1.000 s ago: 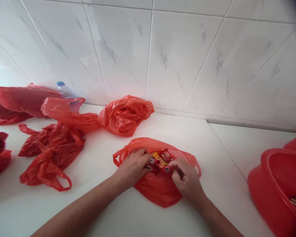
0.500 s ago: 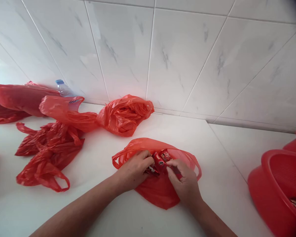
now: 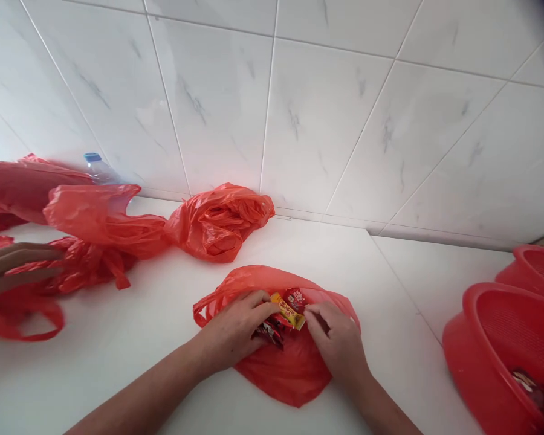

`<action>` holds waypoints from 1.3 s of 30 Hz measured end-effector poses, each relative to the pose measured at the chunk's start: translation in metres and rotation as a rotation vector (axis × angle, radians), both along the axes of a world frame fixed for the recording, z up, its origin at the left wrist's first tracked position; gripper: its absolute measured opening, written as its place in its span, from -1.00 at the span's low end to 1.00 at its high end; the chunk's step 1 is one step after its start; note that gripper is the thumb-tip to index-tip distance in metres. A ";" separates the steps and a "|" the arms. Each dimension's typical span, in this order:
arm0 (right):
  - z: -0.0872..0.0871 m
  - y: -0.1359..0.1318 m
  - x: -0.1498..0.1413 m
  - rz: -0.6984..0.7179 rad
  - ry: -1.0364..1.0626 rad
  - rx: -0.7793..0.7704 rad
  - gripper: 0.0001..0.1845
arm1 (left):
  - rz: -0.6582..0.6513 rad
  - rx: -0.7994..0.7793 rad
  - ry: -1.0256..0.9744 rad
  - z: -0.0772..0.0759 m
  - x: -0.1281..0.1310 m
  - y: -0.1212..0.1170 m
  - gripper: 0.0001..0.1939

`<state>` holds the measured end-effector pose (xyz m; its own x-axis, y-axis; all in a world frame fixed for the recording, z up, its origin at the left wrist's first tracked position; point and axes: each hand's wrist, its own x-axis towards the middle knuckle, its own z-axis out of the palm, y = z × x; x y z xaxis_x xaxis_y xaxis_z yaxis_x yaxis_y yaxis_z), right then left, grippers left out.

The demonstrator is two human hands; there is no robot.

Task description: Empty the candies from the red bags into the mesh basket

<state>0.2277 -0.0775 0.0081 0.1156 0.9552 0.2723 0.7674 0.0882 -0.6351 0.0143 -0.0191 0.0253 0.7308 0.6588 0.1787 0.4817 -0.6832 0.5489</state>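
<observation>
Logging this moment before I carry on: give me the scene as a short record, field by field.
Left hand: in the mouth of the open red plastic bag, by dark red packets; grip unclear
Right hand: fingertips near the right end of a yellow wrapped packet; grip unclear
Co-worker's hand: at left, over a crumpled red bag
Back, by the tiled wall: bundled red plastic bag; clear bottle, blue cap
Right side: two red plastic baskets; nearer one's contents unclear
</observation>
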 end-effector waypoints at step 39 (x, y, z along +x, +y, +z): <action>-0.001 0.014 -0.007 0.021 -0.038 0.004 -0.85 | -0.039 -0.055 0.009 -0.001 0.001 -0.001 -0.40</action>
<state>0.2207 -0.0632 0.0073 0.0855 0.9561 0.2802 0.7888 0.1068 -0.6053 0.0148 -0.0199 0.0246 0.7573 0.6387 0.1364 0.4608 -0.6705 0.5814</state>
